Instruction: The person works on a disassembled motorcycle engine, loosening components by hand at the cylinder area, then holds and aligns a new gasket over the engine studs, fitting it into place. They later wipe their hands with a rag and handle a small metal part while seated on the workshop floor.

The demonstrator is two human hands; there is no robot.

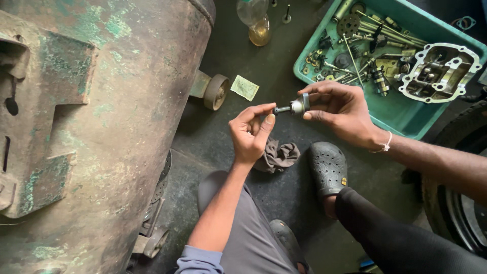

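Observation:
My right hand [341,111] grips a small metal part [297,106], a short shaft with a round collar, held level above the dark floor. My left hand [250,131] is just to its left, thumb and forefinger pinched at the shaft's thin tip. Both hands hover over a crumpled grey rag [278,156] lying on the floor between my feet.
A big rusty tank with flaking green paint [96,127] fills the left side, with small wheels [216,91]. A teal tray [401,114] at the upper right holds several bolts, rods and a metal engine cover [440,72]. A glass bottle [257,20] stands at the top. A tyre [456,203] sits at the right edge.

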